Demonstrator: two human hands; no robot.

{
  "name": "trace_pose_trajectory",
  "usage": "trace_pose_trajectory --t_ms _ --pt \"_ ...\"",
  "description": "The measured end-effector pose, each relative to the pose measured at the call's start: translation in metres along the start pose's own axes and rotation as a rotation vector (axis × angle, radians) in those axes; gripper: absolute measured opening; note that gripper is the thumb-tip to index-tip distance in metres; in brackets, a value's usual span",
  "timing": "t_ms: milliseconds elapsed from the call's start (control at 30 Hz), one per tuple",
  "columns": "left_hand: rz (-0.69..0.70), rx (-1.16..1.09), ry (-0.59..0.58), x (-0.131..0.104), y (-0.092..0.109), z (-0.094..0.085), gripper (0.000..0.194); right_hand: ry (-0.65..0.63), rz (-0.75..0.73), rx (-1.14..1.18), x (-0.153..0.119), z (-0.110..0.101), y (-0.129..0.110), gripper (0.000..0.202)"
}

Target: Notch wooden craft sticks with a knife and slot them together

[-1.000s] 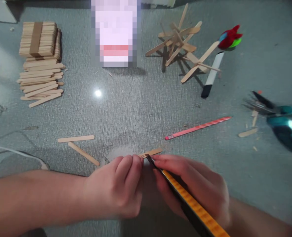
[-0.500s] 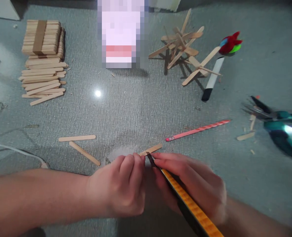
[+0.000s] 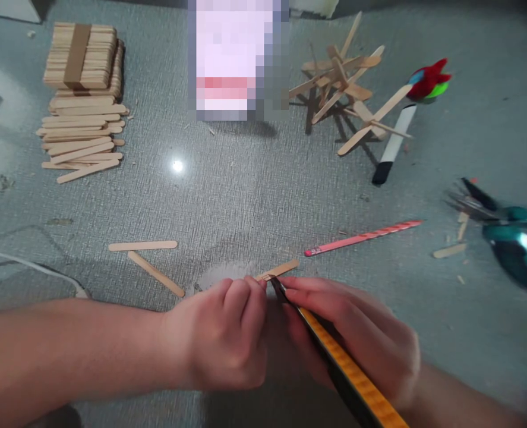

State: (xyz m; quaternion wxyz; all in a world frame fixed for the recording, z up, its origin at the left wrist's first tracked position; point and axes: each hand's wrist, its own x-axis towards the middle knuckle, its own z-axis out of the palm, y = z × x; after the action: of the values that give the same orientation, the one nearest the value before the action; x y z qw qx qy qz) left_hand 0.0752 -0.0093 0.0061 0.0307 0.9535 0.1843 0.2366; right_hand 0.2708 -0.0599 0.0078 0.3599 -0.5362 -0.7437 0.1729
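Note:
My left hand [image 3: 230,336] is closed round the near end of a wooden craft stick [image 3: 285,268], whose far end sticks out up and to the right. In my right hand [image 3: 356,333] is a yellow and black utility knife [image 3: 347,368], slanting from the lower right up to the stick. The blade tip meets the stick's face just beyond my left fingertips, where small cut marks show. My right fingertips lie close to the blade. The part of the stick under my left fingers is hidden.
Two loose sticks [image 3: 142,245] lie left of my hands. A pink pencil [image 3: 361,238], teal-handled pliers [image 3: 508,226], a white marker [image 3: 394,145] and joined sticks [image 3: 346,83] are to the right. A banded stick bundle [image 3: 80,56] and a blurred-out object [image 3: 227,59] stand farther back.
The whole view has shifted slightly, so most things appear a little farther right. Both hands keep their grips, and the blade stays at nearly the same spot on the stick.

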Motion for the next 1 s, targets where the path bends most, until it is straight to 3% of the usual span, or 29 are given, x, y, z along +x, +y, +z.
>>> trace_pose_trajectory --t_ms 467,1000 --pt "-0.084 -0.038 -0.006 -0.003 0.002 0.003 0.025 0.015 0.001 -0.036 -0.005 0.001 0.001 0.025" --pt "-0.008 -0.071 -0.103 0.0 -0.01 -0.002 0.02 0.023 -0.013 -0.024 -0.006 0.002 0.005 0.027"
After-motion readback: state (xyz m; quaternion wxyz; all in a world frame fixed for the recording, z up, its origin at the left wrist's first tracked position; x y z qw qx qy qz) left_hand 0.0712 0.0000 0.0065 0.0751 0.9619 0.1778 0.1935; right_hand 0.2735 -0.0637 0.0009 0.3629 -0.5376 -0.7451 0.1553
